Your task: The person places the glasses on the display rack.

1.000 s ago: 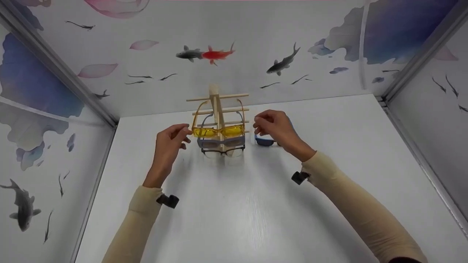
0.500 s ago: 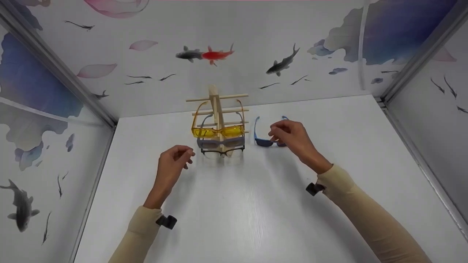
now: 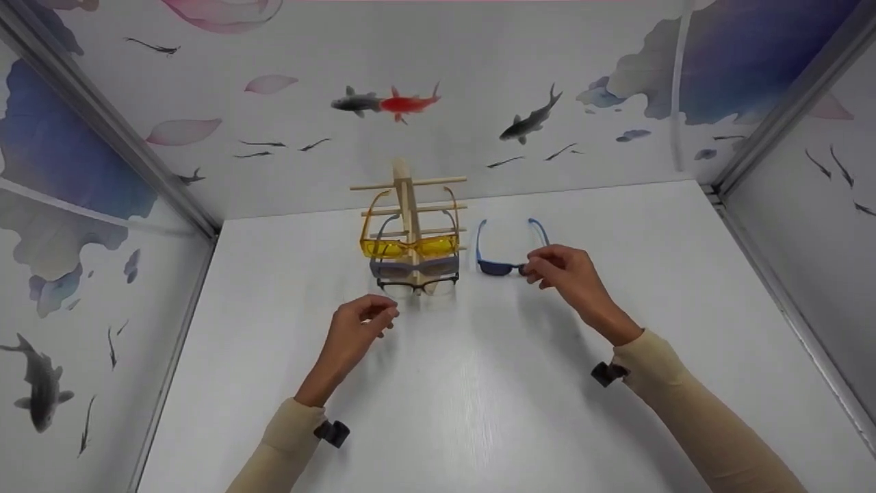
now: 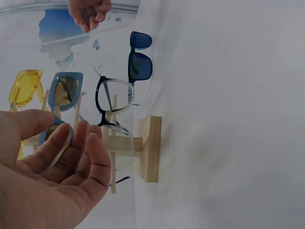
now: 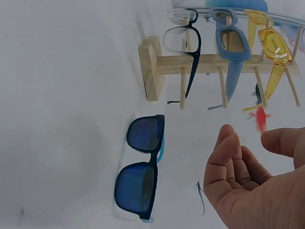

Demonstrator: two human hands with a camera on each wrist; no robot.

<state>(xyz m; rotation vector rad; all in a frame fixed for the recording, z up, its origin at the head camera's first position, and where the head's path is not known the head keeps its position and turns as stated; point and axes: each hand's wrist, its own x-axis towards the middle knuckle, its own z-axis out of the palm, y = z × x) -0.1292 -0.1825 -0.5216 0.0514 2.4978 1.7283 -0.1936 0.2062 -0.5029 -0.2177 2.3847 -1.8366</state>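
Note:
A wooden rack carries three pairs of glasses, one above another: yellow glasses, blue-grey glasses and black-topped clear glasses. Blue sunglasses stand on the table to the rack's right, arms pointing back. My left hand, fingers loosely bent and empty, hovers in front of the rack's lower left. My right hand is over the right lens of the sunglasses in the head view; the right wrist view shows the hand apart from the sunglasses, holding nothing, thumb and fingers parted.
The white table reaches up to a back wall printed with fish and petals. Side panels with metal edge strips stand at left and right. The rack's top peg bears no glasses.
Both hands have come away from beside the yellow glasses toward the front, the right one also moving rightward over the sunglasses, the left one lately moving rightward. The glasses on the rack stay put.

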